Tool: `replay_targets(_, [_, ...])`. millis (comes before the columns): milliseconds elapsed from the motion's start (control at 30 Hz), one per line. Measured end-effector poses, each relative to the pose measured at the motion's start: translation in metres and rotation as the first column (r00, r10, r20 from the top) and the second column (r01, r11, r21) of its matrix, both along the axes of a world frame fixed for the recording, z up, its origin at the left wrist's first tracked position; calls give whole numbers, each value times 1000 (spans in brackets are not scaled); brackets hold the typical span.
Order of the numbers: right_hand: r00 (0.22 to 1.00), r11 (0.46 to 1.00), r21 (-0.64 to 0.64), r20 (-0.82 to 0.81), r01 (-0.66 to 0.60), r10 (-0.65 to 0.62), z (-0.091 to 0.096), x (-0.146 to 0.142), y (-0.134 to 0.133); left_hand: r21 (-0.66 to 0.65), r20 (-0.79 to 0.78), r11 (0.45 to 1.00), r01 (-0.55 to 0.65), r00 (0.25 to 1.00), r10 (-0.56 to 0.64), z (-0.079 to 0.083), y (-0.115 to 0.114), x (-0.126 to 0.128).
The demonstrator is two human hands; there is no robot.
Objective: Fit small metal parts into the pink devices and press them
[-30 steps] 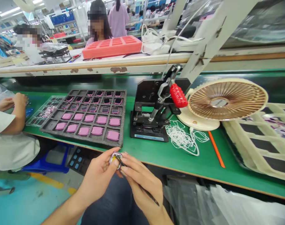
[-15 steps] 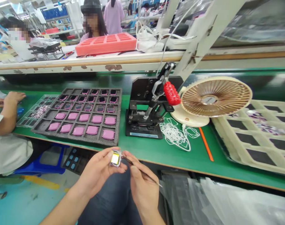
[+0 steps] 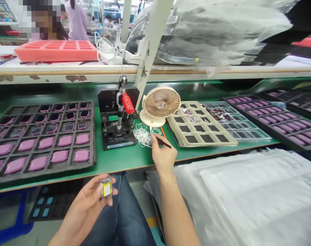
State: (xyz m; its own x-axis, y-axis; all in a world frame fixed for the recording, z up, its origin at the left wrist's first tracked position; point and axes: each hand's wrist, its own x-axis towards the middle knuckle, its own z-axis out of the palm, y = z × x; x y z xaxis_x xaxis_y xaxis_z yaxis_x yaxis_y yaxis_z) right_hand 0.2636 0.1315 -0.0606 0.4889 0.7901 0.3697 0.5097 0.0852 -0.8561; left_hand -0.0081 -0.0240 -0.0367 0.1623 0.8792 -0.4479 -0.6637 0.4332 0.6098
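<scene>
At the front edge of the green bench (image 3: 124,159), we have our right hand (image 3: 163,156) closed around a slim dark tool (image 3: 164,143). Its tip is at the tangle of white rings (image 3: 144,135) lying between the hand press (image 3: 116,128) and the small fan (image 3: 161,101). Our left hand (image 3: 85,206) sits low over our lap, off the bench, fingers pinching a small casing (image 3: 106,188) with its yellow inside facing up. The rings are thin and knotted together, so we judge the tool could snag several at once, stretch one, or flick some over the bench edge. The fan might scatter them too, though we cannot tell whether it runs. The casing is gripped only by its edges, with nothing beneath it but our knees and the floor. Since we are looking toward the bench, a loose pinch could drop it. The foam tray (image 3: 92,136) of pink cases lies well to the left, apart from both hands.
</scene>
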Motion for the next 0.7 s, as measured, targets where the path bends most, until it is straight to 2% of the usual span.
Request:
replay_targets(133, [993,995,-52,89,84,-79,4,7,-7,-66,-23,998,19,1000,-21,-1,0,4])
replay_targets(233, [990,992,-113,133,52,-37,15,13,-6,-99,-31,994,35,999,-39,-5,1,6])
replay_targets(333, [985,987,-147,165,71,-46,29,22,3,-75,-20,995,69,997,-71,-12,2,10])
replay_targets(433, [974,968,-186,184,166,-132,46,43,23,-63,2,992,110,994,-110,-17,0,14])
replay_targets(500, [957,937,-245,211,247,-198,62,67,46,-70,23,988,134,991,-133,-18,-1,17])
replay_targets(600, [918,854,-368,289,367,-270,88,110,86,-68,41,986,152,988,-150,-18,-5,20])
replay_targets(700, [898,760,-508,376,406,-229,107,148,121,-43,50,988,151,988,-149,-22,-8,20])
